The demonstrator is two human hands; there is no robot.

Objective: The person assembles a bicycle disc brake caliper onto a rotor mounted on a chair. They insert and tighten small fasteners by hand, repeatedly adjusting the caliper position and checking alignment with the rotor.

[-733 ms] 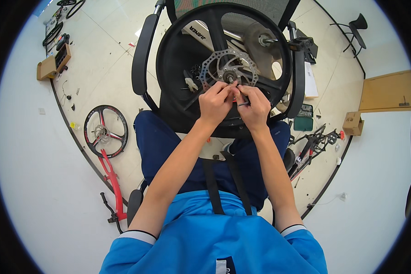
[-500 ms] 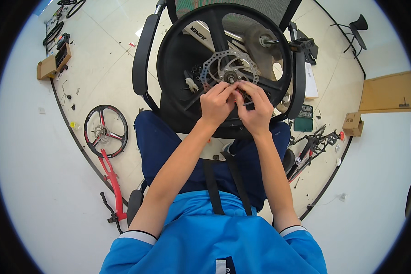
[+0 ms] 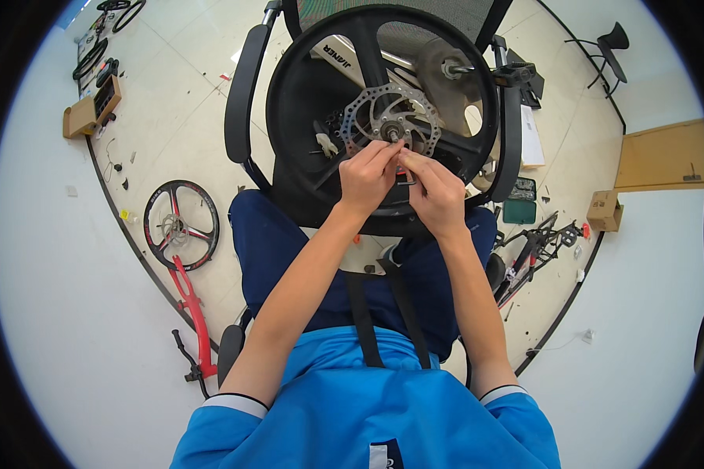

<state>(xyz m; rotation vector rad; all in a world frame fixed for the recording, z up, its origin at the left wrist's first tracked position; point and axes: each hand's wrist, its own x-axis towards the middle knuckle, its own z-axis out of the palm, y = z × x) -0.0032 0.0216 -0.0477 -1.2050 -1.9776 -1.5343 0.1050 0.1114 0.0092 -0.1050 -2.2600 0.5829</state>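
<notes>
A black spoked bicycle wheel [image 3: 382, 66] lies flat on the seat of an office chair [image 3: 246, 86] in front of me. At its hub sits a silver perforated brake disc [image 3: 357, 109], with the axle [image 3: 393, 135] standing up in the middle. My left hand [image 3: 368, 176] is closed, thumb and fingertips pinched just below the axle; what they hold is too small to make out. Fingertip to fingertip with it, my right hand [image 3: 436, 191] is also closed. A thin dark rod [image 3: 407, 183] sticks out from under its fingers, its far end hidden.
On the chair, a white frame part [image 3: 341, 59] and a crumpled white scrap [image 3: 326, 144] show through the wheel. Left on the floor are another wheel [image 3: 181, 227] and a red frame [image 3: 195, 313]. Right are a green tool case [image 3: 519, 211], a bicycle frame [image 3: 536, 254] and a cardboard box [image 3: 605, 211].
My right hand has turned slightly and its fingers have closed further, with the dark rod now lower and left. My left hand has shifted slightly left. The wheel has barely moved.
</notes>
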